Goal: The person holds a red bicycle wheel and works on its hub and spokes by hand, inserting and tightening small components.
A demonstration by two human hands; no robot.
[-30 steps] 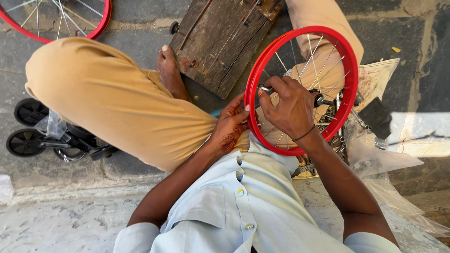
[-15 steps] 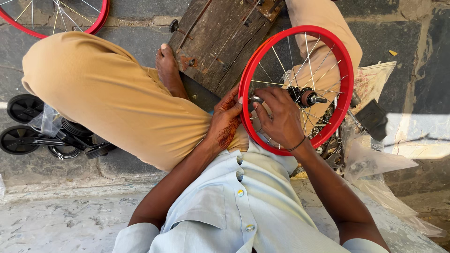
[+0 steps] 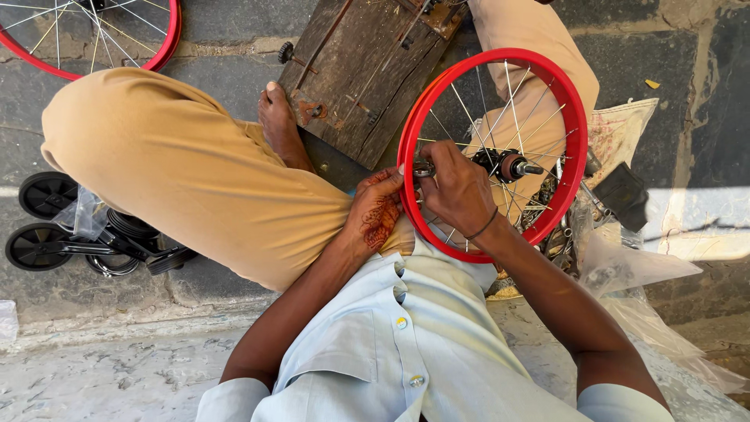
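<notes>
A small red bicycle wheel rim with thin silver spokes and a dark hub rests upright on my lap, between my tan-trousered legs. My left hand, marked with dark red patterning, grips the rim's left edge from outside. Inside the rim, my right hand is closed around a small metal spoke tool at the rim's inner left side. A thin black band circles my right wrist.
A worn wooden board with metal fittings lies ahead, beside my bare foot. Another red spoked wheel sits top left. Small black wheels lie at left. Clear plastic bags and metal parts crowd the right.
The wheel has been turned and shifted slightly left; the hub now shows to the right of my right hand, which has moved down to the rim's inner left edge.
</notes>
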